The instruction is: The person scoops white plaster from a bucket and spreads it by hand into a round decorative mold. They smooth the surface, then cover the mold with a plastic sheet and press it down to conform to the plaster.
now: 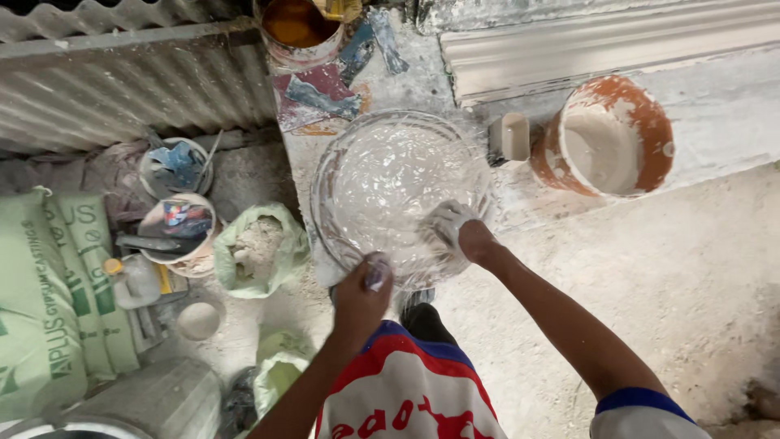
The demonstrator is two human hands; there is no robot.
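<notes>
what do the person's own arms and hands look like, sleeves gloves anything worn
Both forearms are bare, no gloves or wristwear visible. The right hand is coated in white plaster; the left hand looks mostly clean. The right arm's short white sleeve has a blue cuff band.

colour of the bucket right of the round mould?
Orange-brown outside, smeared with white plaster; off-white plaster inside the bucket. Head view shows it best.

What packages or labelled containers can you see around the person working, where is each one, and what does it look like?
Sack: far left, lying flat, pale green with dark green print.
Open bag: left of the clear bowl, light green, holding pale powder.
Second green bag: below it, crumpled.
Small bottle: beside the sack, whitish with a yellow cap.
No signs or screens.
</notes>
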